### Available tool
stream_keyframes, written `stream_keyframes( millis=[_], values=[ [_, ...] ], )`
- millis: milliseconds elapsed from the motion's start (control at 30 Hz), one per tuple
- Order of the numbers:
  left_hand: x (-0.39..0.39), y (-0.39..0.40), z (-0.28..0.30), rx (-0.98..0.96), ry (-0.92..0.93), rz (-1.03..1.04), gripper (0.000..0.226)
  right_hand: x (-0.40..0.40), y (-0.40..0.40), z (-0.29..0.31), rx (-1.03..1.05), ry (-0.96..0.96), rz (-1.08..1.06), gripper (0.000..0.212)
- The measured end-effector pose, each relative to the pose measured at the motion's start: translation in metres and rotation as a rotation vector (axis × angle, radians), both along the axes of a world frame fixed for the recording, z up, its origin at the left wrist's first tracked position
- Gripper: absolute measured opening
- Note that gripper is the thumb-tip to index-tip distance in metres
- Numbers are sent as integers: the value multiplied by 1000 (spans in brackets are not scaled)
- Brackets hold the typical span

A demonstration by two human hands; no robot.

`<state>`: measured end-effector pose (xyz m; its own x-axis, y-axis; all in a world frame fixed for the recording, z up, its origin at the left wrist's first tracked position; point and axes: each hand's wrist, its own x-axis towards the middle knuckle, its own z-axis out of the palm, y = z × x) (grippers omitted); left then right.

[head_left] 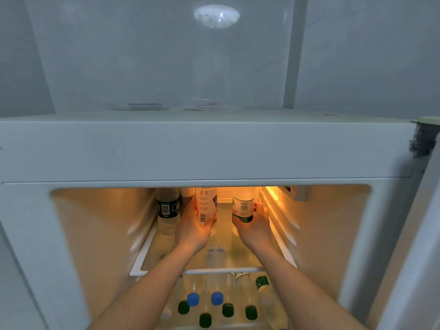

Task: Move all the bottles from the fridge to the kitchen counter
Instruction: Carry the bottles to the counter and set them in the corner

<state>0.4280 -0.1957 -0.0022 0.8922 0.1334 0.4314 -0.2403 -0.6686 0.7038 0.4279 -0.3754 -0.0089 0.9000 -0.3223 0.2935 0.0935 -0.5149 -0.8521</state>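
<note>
Both my arms reach into the open fridge (214, 148) over its top glass shelf (219, 258). My left hand (192, 229) grips a clear bottle with a white and red label (206, 206). My right hand (256, 225) grips a clear bottle with a white and green label (242, 207). Both bottles are upright at the back of the shelf. A third bottle with a dark label (167, 209) stands at the shelf's back left, untouched. Below the shelf stand several more bottles with green caps (228, 309) and two with blue caps (192, 299).
The fridge's white top panel fills the middle of the view, with a pale wall behind it. The open door's edge (426, 234) runs down the right side. The fridge's inner side walls (321, 234) carry shelf rails on both sides.
</note>
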Motion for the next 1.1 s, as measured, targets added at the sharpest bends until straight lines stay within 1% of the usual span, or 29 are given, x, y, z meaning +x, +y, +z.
stream_keyframes(
  millis=[167,300,400,467,567,667,767,867,967,1100],
  values=[
    [-12,4,12,56,41,-47,60,-23,10,-7,35,-32,40,63],
    [-31,6,22,49,107,-87,63,-35,13,-9,90,-26,98,61],
    [-43,6,32,31,146,-125,60,-44,12,-5,106,-18,146,55],
    [-49,7,36,-15,149,-135,57,-50,11,1,112,-13,181,52],
    [-60,10,39,-53,131,-128,52,-61,9,11,100,-9,210,54],
    [-77,12,36,-62,84,-119,60,-74,8,16,107,-14,228,49],
    [-108,16,33,-108,17,-130,57,-92,11,20,129,-46,248,54],
    [-145,25,30,-174,-27,-120,51,-115,16,20,107,-92,300,59],
    [-189,41,29,-223,-50,-49,54,-140,26,21,56,-126,371,53],
    [-255,66,34,-273,-64,40,54,-180,41,23,42,-77,506,46]
  ],
)
